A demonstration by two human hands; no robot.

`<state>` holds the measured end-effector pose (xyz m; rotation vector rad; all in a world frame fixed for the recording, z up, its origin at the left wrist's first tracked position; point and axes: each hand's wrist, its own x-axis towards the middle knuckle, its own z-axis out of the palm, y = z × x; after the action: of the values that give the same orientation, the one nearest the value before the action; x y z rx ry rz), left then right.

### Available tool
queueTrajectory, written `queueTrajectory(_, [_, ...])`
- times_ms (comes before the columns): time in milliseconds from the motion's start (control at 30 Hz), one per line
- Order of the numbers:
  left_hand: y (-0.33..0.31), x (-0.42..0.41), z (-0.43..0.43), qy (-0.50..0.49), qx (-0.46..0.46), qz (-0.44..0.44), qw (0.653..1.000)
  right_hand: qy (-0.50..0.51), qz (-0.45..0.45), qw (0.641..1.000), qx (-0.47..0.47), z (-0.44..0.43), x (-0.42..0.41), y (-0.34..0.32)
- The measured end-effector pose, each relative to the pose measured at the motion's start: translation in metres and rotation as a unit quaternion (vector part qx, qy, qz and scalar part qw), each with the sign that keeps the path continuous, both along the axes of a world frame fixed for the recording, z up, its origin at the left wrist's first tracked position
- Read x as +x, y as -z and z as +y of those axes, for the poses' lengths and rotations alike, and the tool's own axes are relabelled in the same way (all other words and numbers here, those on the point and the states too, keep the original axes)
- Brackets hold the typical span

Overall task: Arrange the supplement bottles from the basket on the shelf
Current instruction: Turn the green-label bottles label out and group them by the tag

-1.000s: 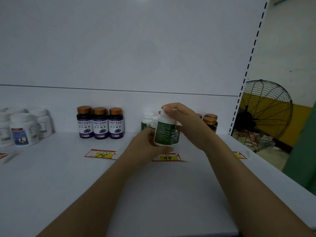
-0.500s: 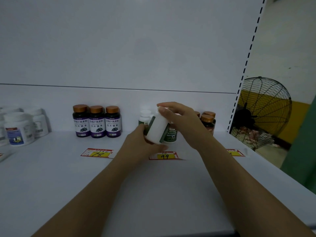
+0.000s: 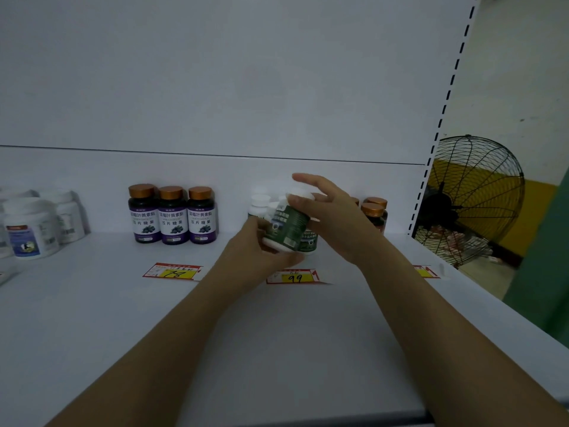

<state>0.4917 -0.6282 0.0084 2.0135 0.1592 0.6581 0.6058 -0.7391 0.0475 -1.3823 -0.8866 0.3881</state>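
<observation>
1. The green-label bottle [image 3: 288, 224] was up in the air just above the shelf [image 3: 129, 328], in front of other bottles of the same kind [image 3: 260, 208] at the back.
2. It was tipped, not straight. Its white cap pointed up and to the right, and its bottom pointed down and to the left.
3. The left hand [image 3: 261, 252] held it from below, with fingers curled around the bottom part.
4. The right hand [image 3: 331, 217] was next to the cap with its fingers spread wide. It was hard to tell if it touched the bottle.
5. The left hand looked like the one to set it down, so the bottle would need to be stood straight first.
6. The writing on the green label was too blurry to read.
7. A price tag [image 3: 295, 276] lying on the shelf below said "99".
8. Another tag [image 3: 174, 271] to the left seemed to say "78".
9. Behind that tag stood three purple-label bottles [image 3: 173, 215] with gold caps and Chinese writing.
</observation>
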Motion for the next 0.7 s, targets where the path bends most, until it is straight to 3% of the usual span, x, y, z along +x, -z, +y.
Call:
queueTrajectory(133, [0.0004, 0.0012, -0.0011, 0.034, 0.022, 0.036, 0.999, -0.087, 0.067, 0.993, 0.038, -0.0037, 0.0012, -0.0028])
queueTrajectory(367, [0.0002, -0.0011, 0.0013, -0.035, 0.044, 0.01, 0.998, -0.006, 0.024, 0.999, -0.022, 0.0008, 0.0037, 0.0034])
queueTrajectory(700, [0.0033, 0.0031, 0.0034, -0.001, 0.05, 0.049, 0.998, -0.05, 0.063, 0.995, -0.051, -0.0018, 0.0037, 0.0036])
